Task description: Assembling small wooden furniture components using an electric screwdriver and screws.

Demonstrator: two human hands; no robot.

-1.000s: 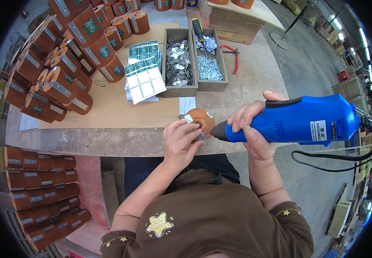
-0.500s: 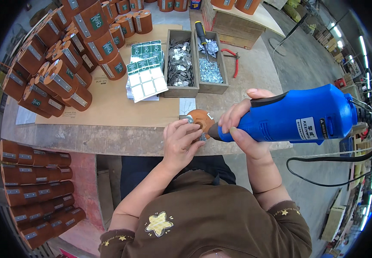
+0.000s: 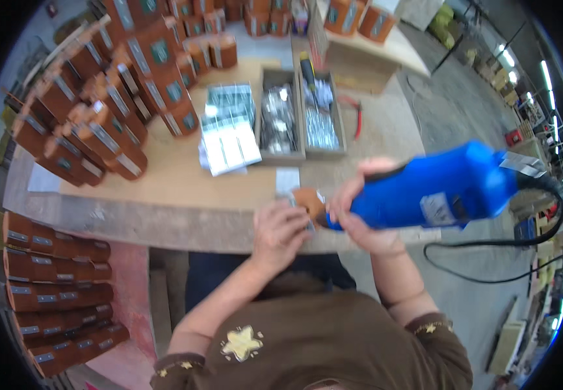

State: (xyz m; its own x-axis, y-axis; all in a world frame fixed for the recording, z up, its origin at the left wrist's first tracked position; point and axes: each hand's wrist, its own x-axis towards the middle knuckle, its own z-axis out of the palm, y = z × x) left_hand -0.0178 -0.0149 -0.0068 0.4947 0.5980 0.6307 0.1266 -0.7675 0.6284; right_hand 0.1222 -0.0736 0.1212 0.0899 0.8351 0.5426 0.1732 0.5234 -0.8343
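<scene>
My right hand (image 3: pixel 367 218) is wrapped round a thick blue power screwdriver (image 3: pixel 434 188), held nearly level. Its dark nose meets a small orange-brown piece (image 3: pixel 309 199) at the bench's near edge. Closed on that piece from the left is my left hand (image 3: pixel 275 234), its fingers bent over the side. A bit of grey metal shows by those fingertips, but blur hides its shape. Where the screwdriver's tip touches is also smeared.
Orange-brown blocks with metal strips (image 3: pixel 103 133) are stacked at the left, and more (image 3: pixel 57 286) lie below the bench. Labels (image 3: pixel 229 143) lie beside wooden trays of metal plates (image 3: pixel 277 120) and screws (image 3: pixel 322 129). Red-handled pliers (image 3: pixel 359 120) are behind. A black cable (image 3: pixel 489 245) loops at right.
The whole view has shifted and blurred, with the bench lower in the picture. The blue screwdriver's rear end is lower and further left. Both hands keep their holds.
</scene>
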